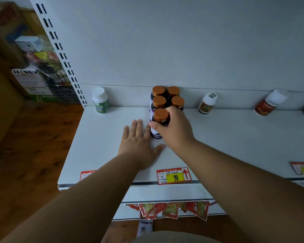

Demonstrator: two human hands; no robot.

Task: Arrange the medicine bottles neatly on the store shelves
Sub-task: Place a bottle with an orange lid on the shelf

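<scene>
Copper-capped dark bottle (159, 123) gripped by right hand (174, 130) beside four alike (168, 98).

Dim, bluish light; blurred, warped edges.

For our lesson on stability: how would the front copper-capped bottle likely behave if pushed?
The bottle looks tall and narrow, so it may tip. The shelf looks smooth, so a low push probably slides it. On its side, it would likely roll.

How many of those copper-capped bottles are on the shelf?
5: four stand in a two-by-two block against the back panel, and the front bottle is held by the right hand. More could be hidden behind them.
</scene>
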